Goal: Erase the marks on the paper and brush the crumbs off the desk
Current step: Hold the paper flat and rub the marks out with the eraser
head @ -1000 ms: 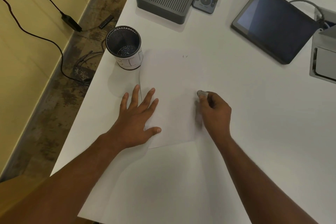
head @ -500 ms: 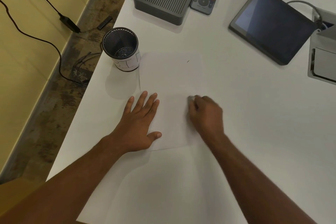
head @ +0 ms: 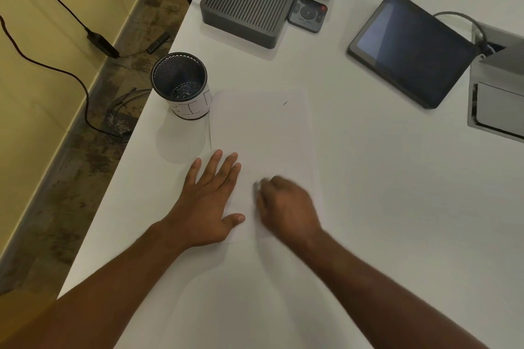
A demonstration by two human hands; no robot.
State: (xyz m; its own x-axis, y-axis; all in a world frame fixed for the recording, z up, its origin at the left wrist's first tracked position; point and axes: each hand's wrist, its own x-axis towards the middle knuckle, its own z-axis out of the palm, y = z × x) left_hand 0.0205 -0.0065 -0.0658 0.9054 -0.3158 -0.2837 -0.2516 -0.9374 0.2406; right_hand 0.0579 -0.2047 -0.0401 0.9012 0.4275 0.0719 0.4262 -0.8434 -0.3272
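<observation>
At the far left a black mesh cup (head: 180,85) stands near the desk (head: 368,178) edge, just beside the paper's top left corner. The left hand (head: 208,201) lies flat, fingers spread and gripping nothing, pinning the paper's (head: 263,133) near left edge. The white sheet lies flat, one small dark mark (head: 285,103) near its top. The right hand (head: 286,207) is blurred and curled low on the sheet; something pale shows at its fingertips, too smeared to name. Far right, a dark tablet (head: 411,48) sits tilted.

paper (head: 263,133) on desk (head: 368,178), cup (head: 181,85) left
</observation>
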